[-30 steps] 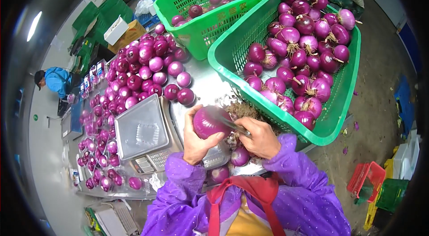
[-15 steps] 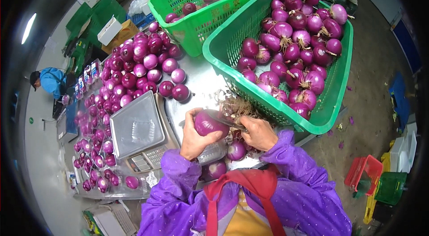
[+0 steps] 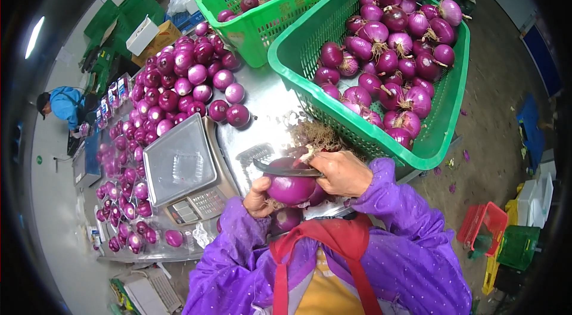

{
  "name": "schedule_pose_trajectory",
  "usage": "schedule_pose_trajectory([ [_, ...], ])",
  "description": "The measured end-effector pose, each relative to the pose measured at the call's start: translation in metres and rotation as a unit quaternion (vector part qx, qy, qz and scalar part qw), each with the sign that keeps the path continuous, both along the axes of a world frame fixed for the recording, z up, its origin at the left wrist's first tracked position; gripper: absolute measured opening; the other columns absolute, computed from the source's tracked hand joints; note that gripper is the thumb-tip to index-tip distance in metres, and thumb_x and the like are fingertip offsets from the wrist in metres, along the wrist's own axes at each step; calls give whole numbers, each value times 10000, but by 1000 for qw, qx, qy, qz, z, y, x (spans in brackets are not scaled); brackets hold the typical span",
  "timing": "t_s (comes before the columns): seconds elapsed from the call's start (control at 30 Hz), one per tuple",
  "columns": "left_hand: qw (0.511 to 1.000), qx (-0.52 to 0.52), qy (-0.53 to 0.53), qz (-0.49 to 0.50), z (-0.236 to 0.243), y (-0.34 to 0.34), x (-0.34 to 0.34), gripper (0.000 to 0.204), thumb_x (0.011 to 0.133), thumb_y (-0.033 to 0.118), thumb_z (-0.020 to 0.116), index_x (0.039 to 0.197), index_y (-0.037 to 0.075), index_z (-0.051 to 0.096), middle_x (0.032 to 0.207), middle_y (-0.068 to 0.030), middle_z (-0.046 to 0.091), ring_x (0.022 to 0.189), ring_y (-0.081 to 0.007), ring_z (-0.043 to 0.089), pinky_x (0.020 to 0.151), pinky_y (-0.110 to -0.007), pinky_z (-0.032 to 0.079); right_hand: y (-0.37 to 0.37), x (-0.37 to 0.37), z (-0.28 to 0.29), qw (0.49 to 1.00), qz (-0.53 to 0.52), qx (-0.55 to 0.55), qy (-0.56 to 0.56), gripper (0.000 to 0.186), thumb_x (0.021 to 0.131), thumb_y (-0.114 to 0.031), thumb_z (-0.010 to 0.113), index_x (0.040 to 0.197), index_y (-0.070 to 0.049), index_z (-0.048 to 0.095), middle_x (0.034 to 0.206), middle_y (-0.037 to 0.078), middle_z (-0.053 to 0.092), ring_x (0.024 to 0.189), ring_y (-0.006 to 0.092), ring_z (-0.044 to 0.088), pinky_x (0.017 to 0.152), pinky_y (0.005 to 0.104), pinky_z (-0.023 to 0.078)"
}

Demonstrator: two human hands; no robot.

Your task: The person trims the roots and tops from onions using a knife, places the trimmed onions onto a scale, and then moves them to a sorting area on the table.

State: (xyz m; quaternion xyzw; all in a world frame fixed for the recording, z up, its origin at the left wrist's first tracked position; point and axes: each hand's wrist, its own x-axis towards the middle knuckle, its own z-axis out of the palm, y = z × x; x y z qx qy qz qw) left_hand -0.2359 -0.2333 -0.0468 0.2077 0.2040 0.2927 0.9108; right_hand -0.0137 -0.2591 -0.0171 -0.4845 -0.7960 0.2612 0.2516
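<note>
My left hand (image 3: pixel 258 199) is closed around a large red onion (image 3: pixel 292 191), low at the table's front edge. My right hand (image 3: pixel 344 173) grips a knife (image 3: pixel 280 170), whose dark blade lies across the top of the onion, pointing left. Pale root strands stick out beside my right fingers. Just behind them is a heap of dry root trimmings (image 3: pixel 314 135). More onions (image 3: pixel 286 219) lie under and around my hands, partly hidden. A scale (image 3: pixel 182 157) with a clear plastic tray stands to the left.
A green crate (image 3: pixel 286 67) full of onions is at right, another (image 3: pixel 217 2) behind it. Onions (image 3: pixel 185 76) are heaped at back left, with bagged ones (image 3: pixel 125 196) nearer. A co-worker in blue (image 3: pixel 62 106) is far left. Colored crates (image 3: pixel 482 228) stand on the floor at right.
The onion has moved down and been turned, with my left hand now lower at its side. My right hand and knife have shifted to lie more level across its top.
</note>
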Motion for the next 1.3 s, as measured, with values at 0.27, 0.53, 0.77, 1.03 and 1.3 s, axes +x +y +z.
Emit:
schedule_pose_trajectory([
  [0.27,990,-107,-91,-17,-20,10,-5,877,728,621,588,1294,-11,365,1159,-273,510,1039,-427,558,675,-422,578,-22,24,-38,984,-105,-53,136,160,738,-49,577,888,0,548,749,187,600,693,360,610,620,421,465],
  [0.53,991,-99,-87,5,-20,-5,10,900,749,758,415,1300,47,376,1036,-228,571,860,-385,628,389,-271,472,-26,6,-30,969,-106,17,223,250,718,12,583,967,20,565,846,155,591,748,290,610,665,350,480],
  [0.77,938,-212,-228,-151,-19,-17,16,955,738,811,325,1255,15,429,783,-279,545,343,-124,360,326,-217,305,-25,5,-24,992,-14,28,125,346,617,19,577,963,13,565,857,147,592,779,318,605,672,359,490],
  [1.03,874,-270,-349,-204,-26,-29,30,599,916,448,354,1242,-55,374,766,-223,529,365,-127,388,404,-252,318,-26,18,-5,989,44,7,143,319,631,10,591,947,23,557,819,156,587,748,347,601,636,380,479],
  [1.3,860,-248,-362,-262,-25,-31,36,609,912,437,372,1235,-79,348,745,-229,529,386,-151,456,387,-262,340,-17,16,-26,990,45,-41,128,236,683,-55,574,914,-6,561,804,183,595,774,385,591,674,444,466],
])
